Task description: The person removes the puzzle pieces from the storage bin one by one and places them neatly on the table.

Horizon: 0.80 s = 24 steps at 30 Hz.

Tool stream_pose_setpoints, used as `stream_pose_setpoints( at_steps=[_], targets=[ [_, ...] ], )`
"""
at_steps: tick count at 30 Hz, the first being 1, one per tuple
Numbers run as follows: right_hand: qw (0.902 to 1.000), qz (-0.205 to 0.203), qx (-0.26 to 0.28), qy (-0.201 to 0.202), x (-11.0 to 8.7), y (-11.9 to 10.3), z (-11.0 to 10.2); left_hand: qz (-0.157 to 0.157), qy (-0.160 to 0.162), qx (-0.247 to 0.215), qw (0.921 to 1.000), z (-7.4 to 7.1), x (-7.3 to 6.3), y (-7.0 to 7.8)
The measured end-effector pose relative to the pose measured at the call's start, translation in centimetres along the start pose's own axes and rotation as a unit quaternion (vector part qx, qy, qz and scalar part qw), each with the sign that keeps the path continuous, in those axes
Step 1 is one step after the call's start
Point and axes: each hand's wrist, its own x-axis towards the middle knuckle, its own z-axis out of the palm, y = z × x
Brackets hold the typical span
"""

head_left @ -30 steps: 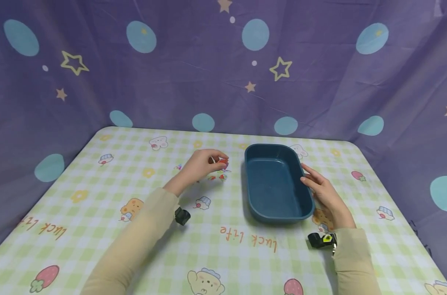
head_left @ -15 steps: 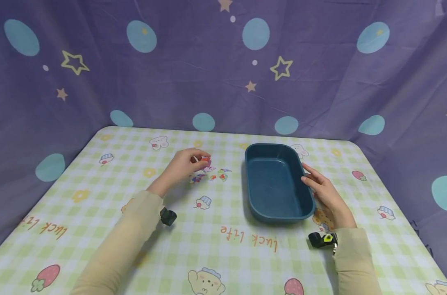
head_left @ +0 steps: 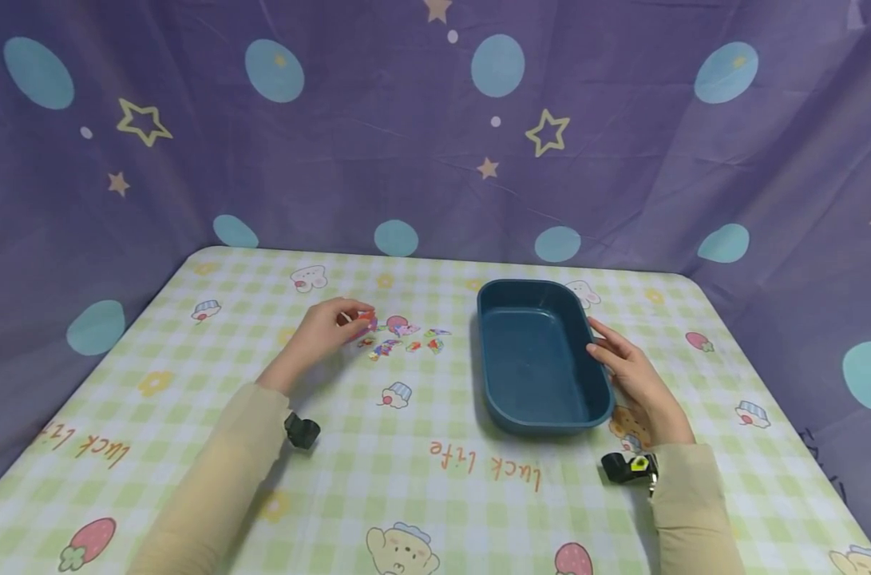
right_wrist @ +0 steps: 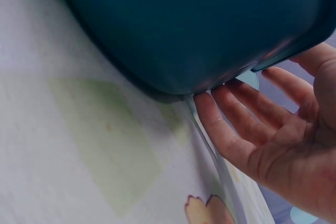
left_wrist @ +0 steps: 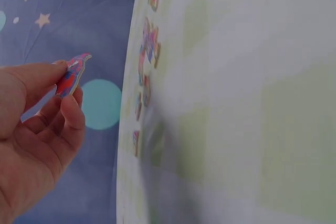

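My left hand (head_left: 325, 329) pinches a small flat piece (left_wrist: 73, 75) printed in red, purple and blue, with a pale cut edge, between thumb and fingers. It is held just above the table, at the left end of several similar colourful flat pieces (head_left: 386, 349). A deep dark teal plastic basin (head_left: 543, 426) with rounded corners stands to their right, and nothing shows inside it. My right hand (head_left: 635, 382) holds its right side, thumb over the rim and the other fingertips on the outer wall. In the right wrist view the thumb tip is hidden behind the rim.
A green-and-white checked cloth (head_left: 471, 527) with cartoon prints covers the table. Behind it hangs a purple curtain (head_left: 378, 160) with stars and blue spots. Black wrist cameras sit at the left wrist (head_left: 302, 431) and right wrist (head_left: 625, 467).
My left hand has moved left across the scattered pieces, still pinching the red piece. More of the pieces on the table are now uncovered. My right hand and the basin stay put.
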Motion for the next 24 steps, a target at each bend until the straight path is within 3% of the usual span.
stream_pose_setpoints(
  at_steps=[16, 24],
  targets=[
    [1.0, -0.003, 0.005, -0.004, -0.1, -0.1, 0.0, -0.044, -0.013, 0.009, 0.9989, -0.9, -1.1, -2.1],
    [1.0, -0.002, 0.003, -0.001, -0.1, 0.0, 0.0, -0.066, -0.038, 0.015, 0.997, -1.0, -1.2, -3.0]
  ],
)
